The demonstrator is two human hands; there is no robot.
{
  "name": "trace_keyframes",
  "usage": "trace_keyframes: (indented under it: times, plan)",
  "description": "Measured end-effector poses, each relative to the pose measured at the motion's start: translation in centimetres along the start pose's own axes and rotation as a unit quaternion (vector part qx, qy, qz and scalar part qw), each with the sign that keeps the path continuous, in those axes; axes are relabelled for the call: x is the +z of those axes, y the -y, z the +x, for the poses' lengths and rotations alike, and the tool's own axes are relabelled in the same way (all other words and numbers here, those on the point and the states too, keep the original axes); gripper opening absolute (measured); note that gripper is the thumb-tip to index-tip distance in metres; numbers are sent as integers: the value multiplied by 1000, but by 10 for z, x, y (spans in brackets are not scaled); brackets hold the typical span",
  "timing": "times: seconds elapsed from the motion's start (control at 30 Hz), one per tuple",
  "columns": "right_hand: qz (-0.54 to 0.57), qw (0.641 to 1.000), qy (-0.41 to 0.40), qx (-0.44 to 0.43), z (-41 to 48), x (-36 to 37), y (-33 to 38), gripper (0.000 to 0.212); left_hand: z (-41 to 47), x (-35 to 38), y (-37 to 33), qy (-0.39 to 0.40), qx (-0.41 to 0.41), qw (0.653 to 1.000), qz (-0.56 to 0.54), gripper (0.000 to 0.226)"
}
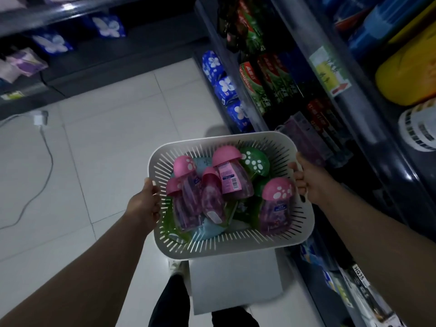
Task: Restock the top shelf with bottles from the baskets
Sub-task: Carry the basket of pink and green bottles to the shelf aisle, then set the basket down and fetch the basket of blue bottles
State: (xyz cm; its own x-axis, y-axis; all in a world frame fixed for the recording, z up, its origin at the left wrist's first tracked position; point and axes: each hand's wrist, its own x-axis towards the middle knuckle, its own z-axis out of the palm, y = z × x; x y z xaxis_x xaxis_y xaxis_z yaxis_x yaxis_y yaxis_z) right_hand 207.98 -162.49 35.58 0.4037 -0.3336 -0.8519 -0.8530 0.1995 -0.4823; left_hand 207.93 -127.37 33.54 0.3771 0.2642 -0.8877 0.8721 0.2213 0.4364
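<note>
The left hand (144, 204) grips the left rim of the white basket (236, 243), thumb curled over its edge. The right hand (306, 182) grips the opposite rim, fingers (297, 182) hooked inside. Between the fingers, pink- and green-capped bottles (232, 179) lie piled in the basket above the tiled floor (106, 142), with the shelves (368, 119) just beyond the right fingers.

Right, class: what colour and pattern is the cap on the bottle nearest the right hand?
The cap is pink with white spots; head view.
</note>
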Motion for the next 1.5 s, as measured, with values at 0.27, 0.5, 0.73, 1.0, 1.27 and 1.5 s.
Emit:
trace_keyframes:
  times: [0.27, 0.5, 0.73, 1.0, 1.27, 1.5]
  plan:
    - [-6, 1000, -18, -5, 16, -3, -6, 41, 3, -2, 4, -11, 8, 1000, 21, 38]
    - [-279, 932, -121, -200, 3, 10, -20, 42, -9, 5, 4, -123, 152, 919, 343, 52]
    - [-438, 829, -99, -334, -59, 16, -23, 54, -77, 0, -12, -142, 295, 797, 508, 52]
    - [-507, 718, -91, -469, -150, 13, -18, 51, -182, -31, 17, -174, 392, 751, 502, 51]
    - [-510, 632, -25, -583, -269, 33, -39, 60, -278, -106, 70, -247, 412, 747, 460, 47]
    - [-538, 551, 42, -636, -375, 82, -75, 48, -349, -205, 119, -338, 390, 751, 411, 47]
